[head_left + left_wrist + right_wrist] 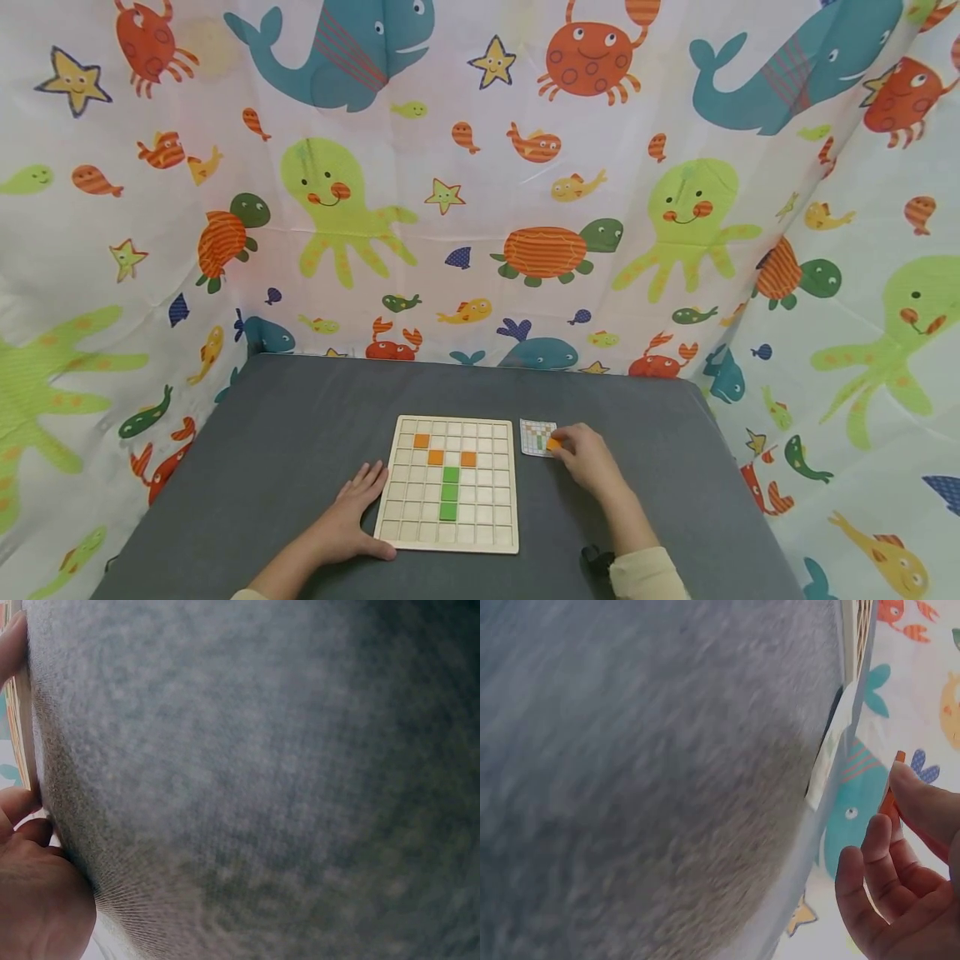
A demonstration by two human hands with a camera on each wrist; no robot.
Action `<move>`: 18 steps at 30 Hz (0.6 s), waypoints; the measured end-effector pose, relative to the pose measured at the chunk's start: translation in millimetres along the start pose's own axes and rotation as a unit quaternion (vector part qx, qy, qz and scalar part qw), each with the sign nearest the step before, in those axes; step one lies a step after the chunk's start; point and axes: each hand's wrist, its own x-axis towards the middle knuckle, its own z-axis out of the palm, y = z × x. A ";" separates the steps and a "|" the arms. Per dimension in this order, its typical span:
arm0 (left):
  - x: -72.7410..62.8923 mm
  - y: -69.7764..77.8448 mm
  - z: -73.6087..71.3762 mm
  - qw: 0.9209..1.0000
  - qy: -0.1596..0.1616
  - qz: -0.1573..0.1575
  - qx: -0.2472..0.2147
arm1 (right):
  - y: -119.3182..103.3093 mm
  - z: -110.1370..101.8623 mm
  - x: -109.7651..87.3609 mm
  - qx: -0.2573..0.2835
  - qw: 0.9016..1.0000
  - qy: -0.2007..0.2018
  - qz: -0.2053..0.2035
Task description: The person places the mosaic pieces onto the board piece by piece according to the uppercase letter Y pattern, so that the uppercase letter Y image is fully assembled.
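Observation:
A square wooden grid board [495, 533] lies on the grey table, with three orange tiles [436, 457] and a column of green tiles [449, 492] set in its cells. My left hand [348, 515] rests at the board's left side, fingers spread along the edge and thumb at the lower left corner. To the right of the board, my right hand [592, 458] pinches an orange tile [553, 444] between thumb and fingers, over the edge of a small pattern card [534, 435]. In the right wrist view the thin orange tile [889, 796] shows edge-on between the fingertips.
The grey tabletop [322, 417] surrounds the board. A dark object [597, 560] sits by the right sleeve [648, 575]. Behind and at both sides hangs a white curtain [480, 275] printed with sea animals.

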 end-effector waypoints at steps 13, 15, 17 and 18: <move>-0.7 3.2 1.1 1.000 0.002 -0.012 -0.002 | -32.4 17.0 10.0 -0.004 0.998 -0.017 -0.061; -0.8 3.6 1.0 1.000 0.003 -0.013 -0.002 | -37.7 20.8 10.8 -0.010 0.997 -0.027 -0.067; -0.8 3.6 0.7 1.000 0.003 -0.011 -0.002 | -43.4 23.7 11.3 -0.012 0.996 -0.036 -0.075; -0.9 3.7 0.5 1.000 0.003 -0.011 -0.002 | -46.4 24.7 11.4 -0.010 0.996 -0.040 -0.077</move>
